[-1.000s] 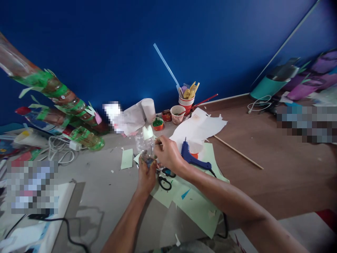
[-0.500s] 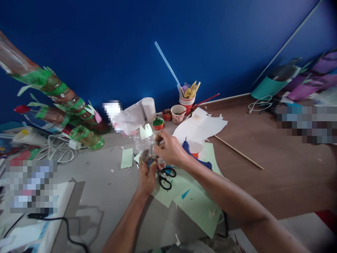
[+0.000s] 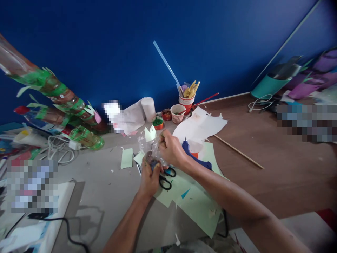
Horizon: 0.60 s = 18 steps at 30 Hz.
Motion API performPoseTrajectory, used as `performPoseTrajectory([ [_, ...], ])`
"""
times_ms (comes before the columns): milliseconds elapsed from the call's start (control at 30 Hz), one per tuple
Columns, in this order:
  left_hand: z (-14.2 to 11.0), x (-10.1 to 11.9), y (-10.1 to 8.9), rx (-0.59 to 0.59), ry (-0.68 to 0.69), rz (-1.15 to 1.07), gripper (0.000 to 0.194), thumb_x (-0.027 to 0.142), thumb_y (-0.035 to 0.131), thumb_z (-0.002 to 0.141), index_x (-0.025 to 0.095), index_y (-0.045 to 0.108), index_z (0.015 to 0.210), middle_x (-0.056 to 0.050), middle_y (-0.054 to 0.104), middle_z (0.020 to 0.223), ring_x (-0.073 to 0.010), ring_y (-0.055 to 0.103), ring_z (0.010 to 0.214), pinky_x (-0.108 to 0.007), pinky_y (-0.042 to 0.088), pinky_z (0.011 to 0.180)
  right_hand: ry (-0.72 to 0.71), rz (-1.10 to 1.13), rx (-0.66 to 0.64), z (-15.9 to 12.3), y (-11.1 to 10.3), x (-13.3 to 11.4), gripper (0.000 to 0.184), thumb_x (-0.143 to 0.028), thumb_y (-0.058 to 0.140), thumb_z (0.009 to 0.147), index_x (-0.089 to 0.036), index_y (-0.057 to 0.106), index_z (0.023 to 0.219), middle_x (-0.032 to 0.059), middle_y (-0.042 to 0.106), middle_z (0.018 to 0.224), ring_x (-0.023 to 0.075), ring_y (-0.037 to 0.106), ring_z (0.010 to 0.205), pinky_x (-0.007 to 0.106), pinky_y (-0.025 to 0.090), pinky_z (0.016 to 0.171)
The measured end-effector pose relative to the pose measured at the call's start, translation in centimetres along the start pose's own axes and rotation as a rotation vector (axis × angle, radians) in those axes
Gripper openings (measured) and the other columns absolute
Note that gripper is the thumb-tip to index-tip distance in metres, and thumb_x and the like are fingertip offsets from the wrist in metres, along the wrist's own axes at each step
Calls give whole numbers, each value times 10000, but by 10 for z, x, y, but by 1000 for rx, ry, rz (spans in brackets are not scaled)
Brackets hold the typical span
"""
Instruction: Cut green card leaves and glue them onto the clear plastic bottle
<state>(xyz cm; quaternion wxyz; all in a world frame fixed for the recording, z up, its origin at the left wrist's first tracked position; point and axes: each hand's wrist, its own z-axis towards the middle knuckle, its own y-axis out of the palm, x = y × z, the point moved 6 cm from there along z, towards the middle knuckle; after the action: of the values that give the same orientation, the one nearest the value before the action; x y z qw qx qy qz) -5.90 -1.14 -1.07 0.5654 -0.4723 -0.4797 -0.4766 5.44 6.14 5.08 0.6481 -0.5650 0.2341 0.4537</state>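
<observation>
A clear plastic bottle piece [image 3: 145,144] is gripped near its dark lower end by my left hand [image 3: 150,174], fingers wrapped round it. Pale green paper cut into points [image 3: 150,134] stands up at its far side. My right hand [image 3: 171,149] is closed in a pinch at the bottle's right edge; what the fingertips hold is hidden. Just below the bottle lie black-handled scissors [image 3: 165,182], partly covered by my left hand. A blue glue gun [image 3: 196,158] rests to the right of my right hand, on pale green paper sheets [image 3: 202,207].
Paint cups [image 3: 158,123], a paper cup [image 3: 178,114] and a cup of tools [image 3: 186,103] stand by the blue wall. A wooden stick [image 3: 239,152] lies right. Painted bottle towers [image 3: 63,95] lean at left, near white cables [image 3: 56,149]. A black cord [image 3: 67,228] runs front left.
Both hands and the bottle piece have shifted slightly right. The bottle's lower end has come a little lower, and my right hand is more tightly closed at its edge.
</observation>
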Motion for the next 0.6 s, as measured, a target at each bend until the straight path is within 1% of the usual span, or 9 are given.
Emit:
performPoseTrajectory([
  [100, 2, -4, 2, -25, -72, -163, 234, 378, 573, 838, 208, 490, 977, 36, 508, 689, -113, 539, 592, -323, 512, 682, -13, 102, -17, 0, -4, -4, 136, -132, 384, 696, -208, 440, 795, -30, 486, 627, 124, 447, 541, 237, 340, 557],
  [200, 6, -1, 1, -25, -84, -245, 238, 388, 587, 831, 208, 493, 955, 37, 498, 680, -101, 508, 574, -323, 522, 673, -28, 222, -154, 0, -1, -10, 152, -166, 441, 706, -205, 435, 852, -48, 499, 642, 106, 470, 539, 219, 355, 555],
  [267, 7, -1, 0, -31, -82, -260, 238, 384, 600, 824, 204, 496, 940, 31, 500, 700, -97, 502, 575, -325, 529, 670, -23, 233, -228, 1, 0, -12, 170, -194, 486, 701, -207, 425, 859, -63, 488, 627, 99, 475, 536, 209, 352, 548],
  [300, 7, -2, -1, -32, -79, -260, 240, 378, 605, 822, 202, 496, 944, 29, 502, 719, -93, 500, 577, -328, 534, 672, -18, 215, -242, 2, -1, -12, 163, -203, 495, 699, -208, 422, 844, -70, 476, 612, 95, 468, 530, 205, 343, 541],
  [367, 6, -3, -1, -33, -67, -246, 236, 359, 603, 827, 203, 489, 961, 29, 499, 747, -86, 502, 579, -334, 543, 683, -14, 160, -233, 3, -4, -11, 129, -204, 492, 692, -210, 417, 797, -81, 444, 574, 85, 429, 502, 198, 316, 520],
  [433, 3, -3, -1, -43, -55, -208, 214, 346, 580, 845, 202, 478, 965, 38, 485, 730, -87, 516, 579, -336, 545, 696, -23, 105, -215, 4, -7, -11, 110, -189, 480, 676, -212, 412, 759, -90, 412, 538, 76, 372, 473, 197, 287, 503],
  [500, 1, -4, 0, -52, -54, -158, 197, 342, 561, 856, 201, 464, 954, 48, 477, 696, -100, 548, 583, -330, 540, 697, -40, 57, -196, 3, -8, -11, 110, -166, 466, 655, -213, 406, 735, -95, 387, 515, 74, 328, 459, 202, 267, 497],
  [600, 0, -4, -1, -47, -52, -80, 209, 348, 551, 860, 201, 445, 965, 46, 493, 669, -133, 596, 600, -320, 524, 663, -57, -2, -170, 1, -7, -13, 127, -136, 454, 633, -216, 386, 704, -90, 367, 512, 81, 317, 466, 211, 258, 507],
])
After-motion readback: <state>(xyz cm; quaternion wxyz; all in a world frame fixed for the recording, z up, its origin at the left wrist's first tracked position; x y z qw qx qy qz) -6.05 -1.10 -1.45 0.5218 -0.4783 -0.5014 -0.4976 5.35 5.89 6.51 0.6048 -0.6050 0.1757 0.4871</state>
